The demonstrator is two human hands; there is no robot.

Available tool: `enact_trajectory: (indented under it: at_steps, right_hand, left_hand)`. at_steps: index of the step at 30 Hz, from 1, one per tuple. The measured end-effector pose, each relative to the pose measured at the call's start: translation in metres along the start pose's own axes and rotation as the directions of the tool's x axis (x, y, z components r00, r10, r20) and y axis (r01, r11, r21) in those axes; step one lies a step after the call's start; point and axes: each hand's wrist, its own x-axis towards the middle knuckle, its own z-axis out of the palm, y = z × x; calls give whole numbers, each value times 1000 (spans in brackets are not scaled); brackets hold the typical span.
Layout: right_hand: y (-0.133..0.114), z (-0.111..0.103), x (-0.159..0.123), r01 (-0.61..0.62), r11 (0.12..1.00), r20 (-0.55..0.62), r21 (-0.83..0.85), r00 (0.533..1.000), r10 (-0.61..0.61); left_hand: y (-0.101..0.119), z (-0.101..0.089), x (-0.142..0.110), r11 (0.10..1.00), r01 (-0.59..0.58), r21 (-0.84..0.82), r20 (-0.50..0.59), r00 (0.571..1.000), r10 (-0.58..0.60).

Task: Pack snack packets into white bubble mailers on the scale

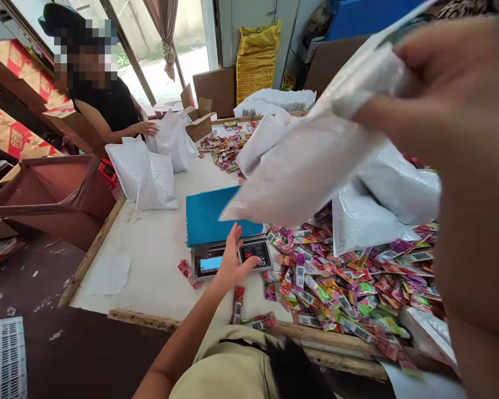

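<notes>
High on the right, close to the camera, my right hand [432, 94] grips the top edge of a white plastic bag [299, 166], which looks filled and hangs tilted over the table. Motion blurs both slightly. Below the bag, my left hand [235, 260] is held out with thumb and fingers spread, holding nothing. It is in front of a digital scale [258, 252] with a lit display and a keypad. A blue board [210, 213] covers the scale's platform, partly hidden by the bag.
Colourful snack sachets [336, 288] are heaped at the right, with other white bags [370, 216] lying on them. Across the table, a co-worker touches upright white bags [149, 172]. A cardboard box [199, 119] stands at the back, and a fabric-sided bin [62, 188] adjoins the table's left edge.
</notes>
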Motion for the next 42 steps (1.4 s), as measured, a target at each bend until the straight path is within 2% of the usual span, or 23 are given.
enact_trajectory:
  at_steps: [2,4,7,9,11,13,16,18,22,25,30,33,36,42]
  right_hand:
    - [-38,8,12,-4,997,-18,74,1000,5]
    - [-57,33,19,-39,968,89,249,996,17]
    - [-52,90,16,-166,833,311,528,950,-8]
    - [-35,133,3,-248,737,408,629,912,-41]
    - [-19,171,-15,-336,644,469,688,882,-40]
    - [-5,197,-33,-431,569,522,700,853,4]
    - [17,207,-55,-534,505,616,677,788,7]
    - [37,200,-66,-554,513,643,656,766,5]
    - [80,185,-87,-492,602,557,629,825,92]
    - [96,191,-105,-416,678,539,607,842,34]
    - [90,219,-117,-189,769,480,610,860,-170]
    - [84,236,-113,-81,801,428,594,874,-229]
    - [81,251,-109,-33,827,405,562,882,-240]
    - [76,273,-108,-21,837,395,547,888,-236]
  left_hand:
    - [1,-1,21,990,10,-140,-129,991,-28]
    - [3,-18,32,977,-5,-211,-329,942,-67]
    - [9,-73,36,997,23,-72,-594,802,-62]
    - [13,-115,37,986,149,75,-656,752,-64]
    - [14,-151,42,945,261,195,-668,741,-66]
    - [11,-176,53,902,310,302,-646,762,-46]
    - [2,-196,73,829,354,433,-613,790,-17]
    - [-4,-204,82,782,387,489,-628,778,8]
    - [-7,-210,80,782,327,530,-697,694,181]
    - [-3,-205,62,795,263,546,-717,638,281]
    - [1,-188,26,800,250,546,-714,639,287]
    - [2,-184,13,807,271,525,-733,626,266]
    - [1,-181,7,814,290,503,-748,618,242]
    - [-2,-177,5,849,251,465,-756,612,233]
